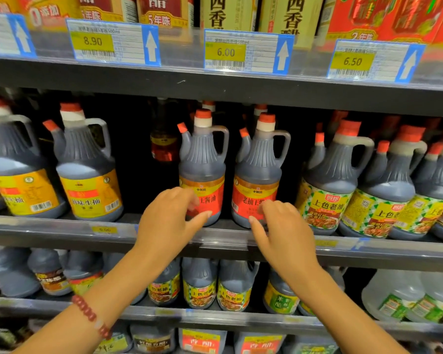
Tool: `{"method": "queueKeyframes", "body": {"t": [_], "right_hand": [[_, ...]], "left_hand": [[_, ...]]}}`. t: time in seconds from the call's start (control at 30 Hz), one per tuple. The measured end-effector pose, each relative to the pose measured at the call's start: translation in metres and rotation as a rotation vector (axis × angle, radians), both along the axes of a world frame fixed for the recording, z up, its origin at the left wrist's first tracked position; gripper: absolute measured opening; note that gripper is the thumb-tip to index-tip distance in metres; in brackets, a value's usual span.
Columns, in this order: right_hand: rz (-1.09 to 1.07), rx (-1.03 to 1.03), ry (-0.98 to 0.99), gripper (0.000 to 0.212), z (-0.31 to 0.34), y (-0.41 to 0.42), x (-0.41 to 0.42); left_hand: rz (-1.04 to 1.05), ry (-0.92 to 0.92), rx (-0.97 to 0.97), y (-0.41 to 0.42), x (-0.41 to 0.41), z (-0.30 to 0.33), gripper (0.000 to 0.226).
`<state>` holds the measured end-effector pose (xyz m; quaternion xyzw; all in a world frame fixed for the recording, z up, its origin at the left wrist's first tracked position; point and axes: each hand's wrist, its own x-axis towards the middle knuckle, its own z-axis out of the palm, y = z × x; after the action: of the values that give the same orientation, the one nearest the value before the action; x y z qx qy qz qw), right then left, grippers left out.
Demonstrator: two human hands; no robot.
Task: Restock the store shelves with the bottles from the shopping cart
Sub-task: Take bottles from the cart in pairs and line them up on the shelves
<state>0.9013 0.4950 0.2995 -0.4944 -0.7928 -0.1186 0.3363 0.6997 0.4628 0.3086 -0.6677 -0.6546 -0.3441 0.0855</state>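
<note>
Store shelf [62,232], front edge: two red-label bottles stand upright, side by side. Left hand [168,215] touches the left bottle [202,169], right hand [279,226] the right bottle [257,180]; fingers loosely spread, neither clamped.

On the grey metal middle shelf [62,235], 2 dark red-labelled plastic soy sauce jugs stand side by side: the left hand [169,215] touches the left jug [202,164], the right hand [281,226] touches the right jug [258,169].
</note>
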Motion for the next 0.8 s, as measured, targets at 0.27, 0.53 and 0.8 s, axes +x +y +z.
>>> {"method": "queueKeyframes", "body": {"t": [0.27, 0.53, 0.8], "right_hand": [[0.025, -0.055, -0.03, 0.015, -0.008, 0.005, -0.014], [-0.033, -0.107, -0.131, 0.023, 0.001, 0.0, -0.019], [0.037, -0.009, -0.251, 0.019, 0.004, -0.045, -0.031]], "left_hand": [[-0.089, 0.09, -0.11, 0.009, 0.011, -0.008, 0.032], [-0.082, 0.231, -0.211, 0.009, 0.014, 0.002, 0.041], [-0.039, 0.317, -0.222, -0.04, 0.002, 0.006, 0.039]]}}
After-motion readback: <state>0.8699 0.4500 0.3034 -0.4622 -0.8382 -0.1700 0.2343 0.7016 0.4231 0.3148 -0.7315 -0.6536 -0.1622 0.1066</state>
